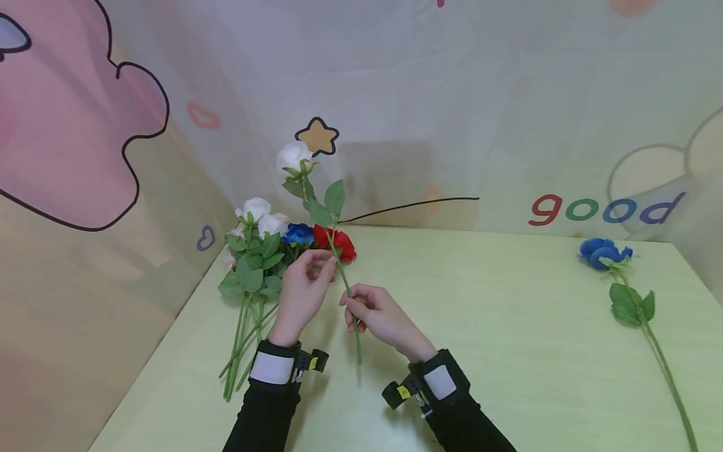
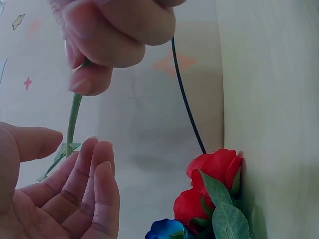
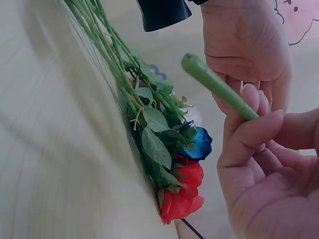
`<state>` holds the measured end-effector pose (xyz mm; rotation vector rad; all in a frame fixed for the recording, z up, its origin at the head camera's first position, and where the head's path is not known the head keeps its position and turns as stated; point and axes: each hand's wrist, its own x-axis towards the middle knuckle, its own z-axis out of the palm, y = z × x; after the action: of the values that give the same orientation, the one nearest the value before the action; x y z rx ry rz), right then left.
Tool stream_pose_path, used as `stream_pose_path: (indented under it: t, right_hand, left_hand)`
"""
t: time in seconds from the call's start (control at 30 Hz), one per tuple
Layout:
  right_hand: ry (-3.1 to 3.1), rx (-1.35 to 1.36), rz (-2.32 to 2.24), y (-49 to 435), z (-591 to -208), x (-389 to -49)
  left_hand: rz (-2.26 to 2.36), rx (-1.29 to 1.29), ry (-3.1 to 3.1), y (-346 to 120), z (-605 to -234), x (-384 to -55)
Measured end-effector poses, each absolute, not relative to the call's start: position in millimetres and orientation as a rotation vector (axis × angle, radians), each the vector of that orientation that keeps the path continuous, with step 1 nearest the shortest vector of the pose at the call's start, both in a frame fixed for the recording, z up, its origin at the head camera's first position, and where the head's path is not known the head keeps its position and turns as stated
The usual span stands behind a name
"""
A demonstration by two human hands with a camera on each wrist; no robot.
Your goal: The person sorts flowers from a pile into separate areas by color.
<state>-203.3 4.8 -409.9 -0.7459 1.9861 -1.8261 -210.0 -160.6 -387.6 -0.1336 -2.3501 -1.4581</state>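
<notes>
A white artificial rose [image 1: 294, 157] stands tilted up above the table, its leafy green stem in my right hand [image 1: 375, 314]. Thumb and fingers of that hand pinch the lower stem, and the cut end [image 3: 192, 62] sticks out below them. My left hand [image 1: 305, 292] is raised beside the stem, higher up. In the left wrist view its fingers [image 2: 102, 199] are loosely bent, with a gap to the thumb, and the stem [image 2: 74, 119] passes close by the thumb tip. Behind the left hand lies a bunch of roses: white ones [image 1: 257, 208], a blue one [image 1: 299, 234] and red ones [image 1: 343, 243].
A single blue rose [image 1: 604, 253] with a long stem lies along the right side of the pale table [image 1: 508, 326]. Bare stems [image 1: 237, 358] of the bunch reach toward the front left. A printed cloth backdrop [image 1: 407, 94] closes off the back and left.
</notes>
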Motion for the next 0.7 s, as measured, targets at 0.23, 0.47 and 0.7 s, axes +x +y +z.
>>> stream_pose_path:
  t: [0.23, 0.47, 0.7]
  right_hand:
    - [1.998, -0.752, -1.812, 10.1, -408.6, -200.3]
    - [2.014, -0.701, -1.789, 31.0, -416.7, -196.8]
    - [2.011, -0.652, -1.757, 68.0, -420.4, -190.5]
  left_hand:
    - [-1.433, -0.152, -2.353, -160.5, -385.4, -208.3]
    - [-1.407, -0.179, -2.36, -153.2, -383.5, -204.8]
    - [-1.334, -0.276, -2.402, -130.8, -389.5, -202.6]
